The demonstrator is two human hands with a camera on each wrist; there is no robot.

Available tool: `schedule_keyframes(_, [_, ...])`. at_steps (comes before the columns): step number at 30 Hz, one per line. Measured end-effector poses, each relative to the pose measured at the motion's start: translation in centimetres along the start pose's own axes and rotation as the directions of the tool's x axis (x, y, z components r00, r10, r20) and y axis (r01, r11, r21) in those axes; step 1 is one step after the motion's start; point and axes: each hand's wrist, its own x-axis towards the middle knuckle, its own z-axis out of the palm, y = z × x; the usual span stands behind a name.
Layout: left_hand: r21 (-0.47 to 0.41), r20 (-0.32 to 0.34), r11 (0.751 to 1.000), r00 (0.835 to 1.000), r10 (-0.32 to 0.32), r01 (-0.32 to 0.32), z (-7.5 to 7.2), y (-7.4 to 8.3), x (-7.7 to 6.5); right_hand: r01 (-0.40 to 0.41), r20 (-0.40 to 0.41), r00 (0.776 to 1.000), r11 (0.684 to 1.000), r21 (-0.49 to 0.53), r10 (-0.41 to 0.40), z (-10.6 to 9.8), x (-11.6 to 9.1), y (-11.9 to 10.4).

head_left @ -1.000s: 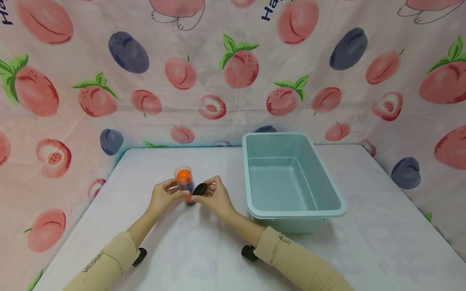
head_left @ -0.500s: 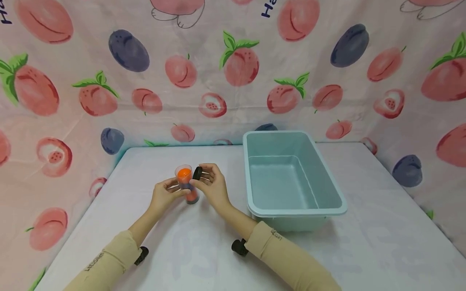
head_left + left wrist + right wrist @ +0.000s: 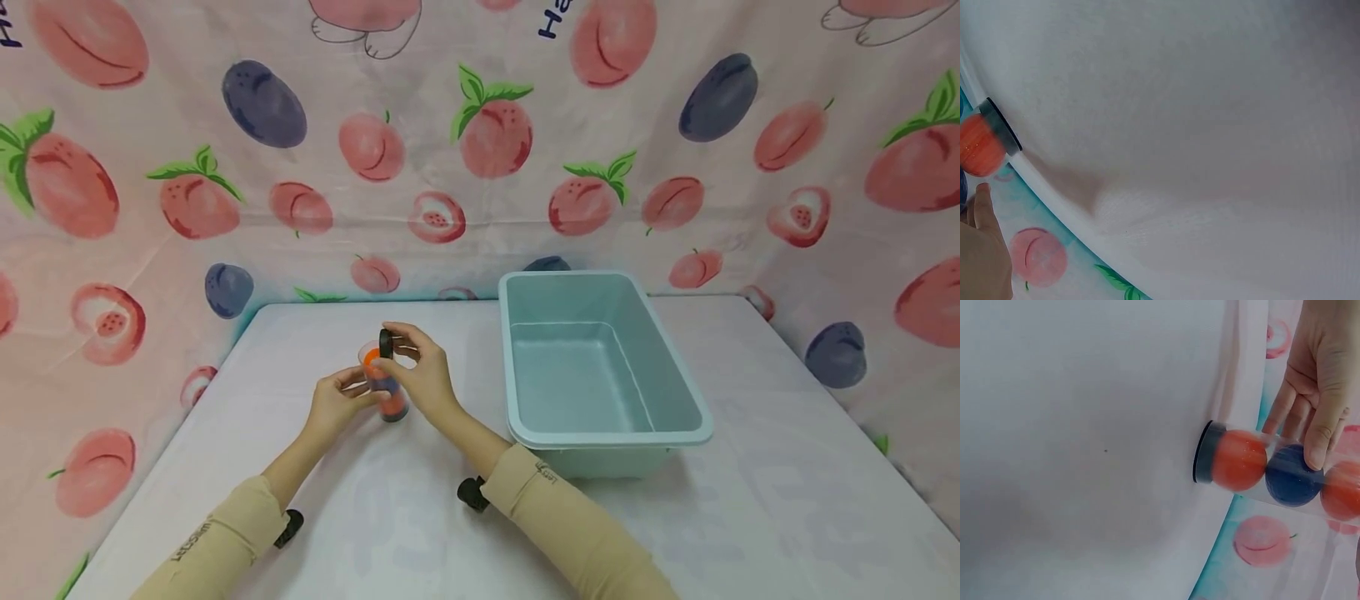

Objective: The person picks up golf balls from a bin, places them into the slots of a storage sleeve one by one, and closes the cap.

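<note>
A clear tube [image 3: 392, 407] with a dark base stands slightly tilted on the white table, and my left hand [image 3: 337, 407] grips it around its middle. Inside, in the right wrist view, an orange ball [image 3: 1239, 460], a dark blue ball [image 3: 1294, 475] and another orange ball [image 3: 1342, 489] sit in a row. My right hand [image 3: 427, 379] pinches a round black lid [image 3: 386, 343] on edge at the tube's top, covering part of the opening. Whether lid and rim touch I cannot tell. The left wrist view catches only the tube's base [image 3: 1000, 128] and part of a hand.
To the right of the hands stands a large pale blue-green plastic bin [image 3: 600, 442] with nothing visible inside. Behind the table [image 3: 405, 517] hangs a fruit-print cloth [image 3: 480, 200]. A black wrist camera [image 3: 472, 494] shows below the right sleeve.
My right hand has moved left and up with the black lid, from beside the tube to its top, tipping the lid upright. The left hand keeps its grip on the tube.
</note>
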Motion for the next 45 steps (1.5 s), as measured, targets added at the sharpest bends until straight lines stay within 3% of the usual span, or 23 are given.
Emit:
schedule_keyframes(5, [0.008,0.001,1.0,1.0,0.009,-0.009,0.0,-0.2,0.0,0.056,0.035,0.998,0.986,-0.157,-0.051,0.1,0.5,-0.1])
schedule_keyframes(11, [0.017,0.009,1.0,1.0,0.024,-0.024,0.0,-0.2,0.0,0.065,0.12,0.992,0.935,-0.35,-0.025,0.1,1.1,-0.7])
schedule_keyframes(17, [0.015,0.0,0.999,0.999,0.041,-0.041,-0.1,-0.1,0.0,0.059,0.207,0.976,0.844,-0.533,0.062,0.6,1.7,-1.5])
schedule_keyframes(23, [0.016,0.0,1.0,1.0,0.01,-0.01,-0.1,-0.2,-0.1,0.052,0.245,0.958,0.755,-0.654,0.146,1.2,2.0,-2.2])
schedule_keyframes(32, [0.008,-0.002,1.0,1.0,0.019,-0.019,0.0,-0.2,0.0,0.186,0.343,0.916,0.537,-0.823,0.208,1.5,3.3,-4.0])
schedule_keyframes(35, [0.0,0.0,1.0,1.0,0.024,-0.024,0.1,-0.2,0.0,0.218,0.368,0.899,0.488,-0.846,0.236,1.6,3.6,-4.5])
schedule_keyframes(42, [-0.003,-0.013,1.0,1.0,0.017,-0.017,0.2,0.1,-0.1,0.3,0.441,0.858,0.443,-0.845,0.262,1.5,4.3,-4.8])
schedule_keyframes(45, [0.019,-0.013,1.0,1.0,0.017,-0.017,0.0,0.3,-0.2,0.341,0.481,0.83,0.425,-0.839,0.282,1.4,4.9,-5.0])
